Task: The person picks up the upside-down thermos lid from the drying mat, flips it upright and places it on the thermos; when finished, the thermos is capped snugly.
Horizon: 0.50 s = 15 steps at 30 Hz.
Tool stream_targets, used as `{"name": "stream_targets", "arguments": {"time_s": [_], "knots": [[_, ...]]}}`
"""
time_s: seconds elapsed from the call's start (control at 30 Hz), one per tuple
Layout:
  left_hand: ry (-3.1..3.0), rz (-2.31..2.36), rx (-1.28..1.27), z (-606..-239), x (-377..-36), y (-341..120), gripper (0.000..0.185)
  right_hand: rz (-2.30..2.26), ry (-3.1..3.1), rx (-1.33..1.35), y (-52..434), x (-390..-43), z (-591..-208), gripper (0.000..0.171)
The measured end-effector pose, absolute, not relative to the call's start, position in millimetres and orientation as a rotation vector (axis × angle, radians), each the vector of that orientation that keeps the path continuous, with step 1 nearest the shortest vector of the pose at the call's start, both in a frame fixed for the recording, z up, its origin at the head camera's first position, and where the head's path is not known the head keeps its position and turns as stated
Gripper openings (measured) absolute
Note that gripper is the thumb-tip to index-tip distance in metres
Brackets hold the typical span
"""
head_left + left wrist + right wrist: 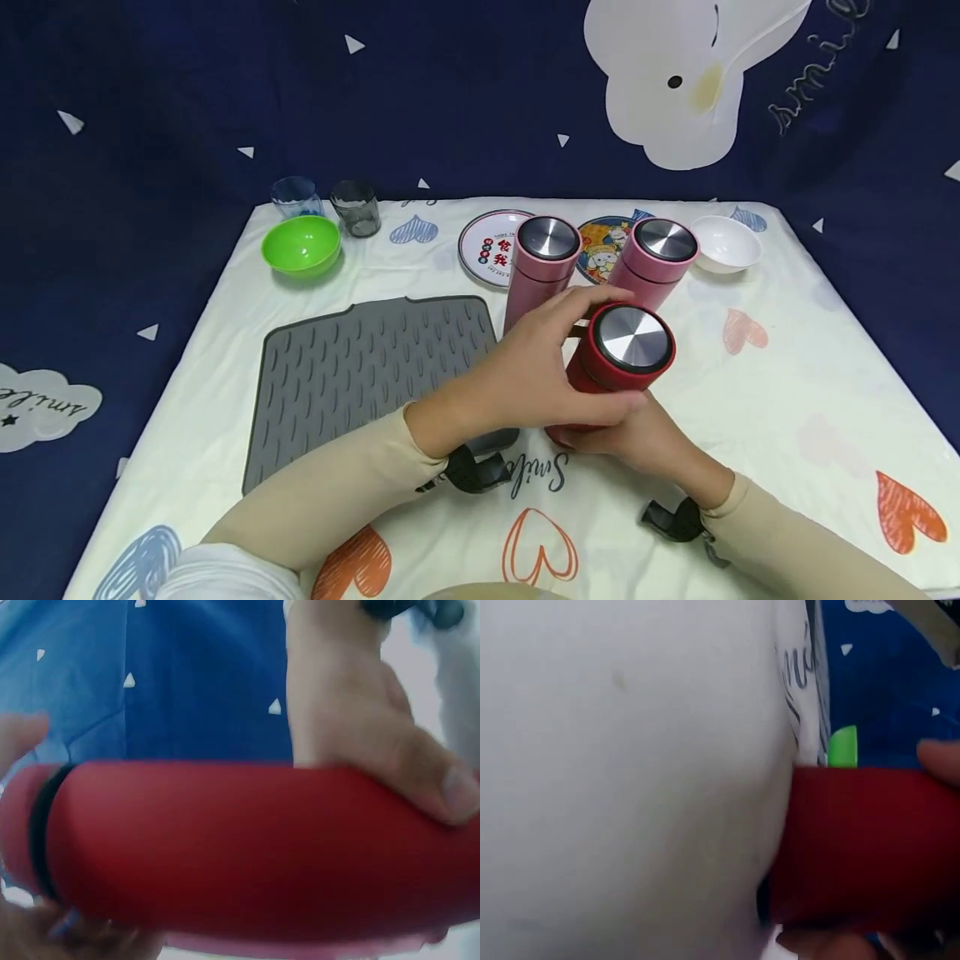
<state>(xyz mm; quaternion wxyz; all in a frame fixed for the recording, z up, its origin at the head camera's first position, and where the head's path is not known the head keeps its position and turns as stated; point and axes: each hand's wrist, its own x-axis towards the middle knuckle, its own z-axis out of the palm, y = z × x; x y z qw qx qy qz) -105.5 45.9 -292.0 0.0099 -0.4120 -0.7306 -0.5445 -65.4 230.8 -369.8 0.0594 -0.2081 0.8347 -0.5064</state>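
Note:
In the head view a red thermos (592, 371) with a shiny steel-topped lid (634, 337) leans slightly over the table, right of a grey mat. My left hand (517, 371) curls round its upper part near the lid. Lower down, my right hand (652, 437) grips the body, its thumb (427, 772) lying along the side in the left wrist view. Two pink thermoses stand upright just behind: one on the left (542, 271), one on the right (651, 262). The right wrist view shows the red thermos's base end (862, 847) close up.
The grey ridged mat (367, 375) lies on the left. Behind it are a green bowl (302, 247), a bluish glass (296, 197) and a dark glass (356, 208). A white plate (480, 246), a patterned plate (597, 250) and a white bowl (725, 244) line the back.

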Motion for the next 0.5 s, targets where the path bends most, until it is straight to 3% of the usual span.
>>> {"name": "stream_targets", "arguments": {"time_s": [0.27, 0.5], "knots": [[-2.271, -1.692, -1.296, -296, -101, 52, 0.082, -1.378, 2.482, -0.793, 255, -77, -389, 0.054], [-2.203, -1.791, -1.408, -301, -102, 51, 0.086, -1.385, 2.426, -0.856, 256, -79, -392, 0.048]]}}
